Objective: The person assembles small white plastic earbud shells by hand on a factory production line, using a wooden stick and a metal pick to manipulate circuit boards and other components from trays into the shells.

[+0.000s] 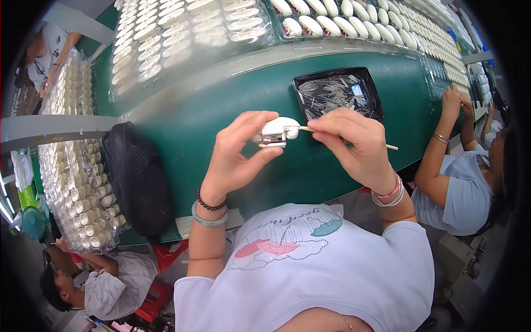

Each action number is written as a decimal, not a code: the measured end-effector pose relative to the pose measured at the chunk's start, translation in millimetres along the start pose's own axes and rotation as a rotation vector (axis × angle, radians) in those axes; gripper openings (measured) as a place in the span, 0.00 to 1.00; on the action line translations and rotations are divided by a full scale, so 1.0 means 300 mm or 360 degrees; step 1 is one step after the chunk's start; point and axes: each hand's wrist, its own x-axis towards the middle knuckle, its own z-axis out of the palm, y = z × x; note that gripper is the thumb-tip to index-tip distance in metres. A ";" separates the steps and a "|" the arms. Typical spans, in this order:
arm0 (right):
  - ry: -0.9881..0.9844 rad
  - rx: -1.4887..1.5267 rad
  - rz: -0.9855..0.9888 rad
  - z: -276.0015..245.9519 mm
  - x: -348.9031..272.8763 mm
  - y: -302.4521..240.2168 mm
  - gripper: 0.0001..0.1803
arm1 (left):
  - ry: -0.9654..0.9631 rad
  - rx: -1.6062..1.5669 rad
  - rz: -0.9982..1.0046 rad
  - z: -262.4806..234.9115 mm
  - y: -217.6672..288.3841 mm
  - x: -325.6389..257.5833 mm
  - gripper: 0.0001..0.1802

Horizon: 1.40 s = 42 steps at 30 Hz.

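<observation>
My left hand grips a small white plastic part between thumb and fingers, above the green belt. My right hand pinches a thin wooden stick; the stick's other end touches the white part's right side. A black tray of several thin sticks lies on the belt just beyond my right hand.
Clear trays of white parts line the belt's far side, with more stacked at the left. A black mesh bag sits left of my arm. A person works at the right, two others at the left.
</observation>
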 end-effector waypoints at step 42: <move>-0.0236 -0.0581 -0.0197 -0.044 0.034 -0.060 0.15 | -0.0107 -0.0156 -0.0078 0.023 0.015 -0.011 0.29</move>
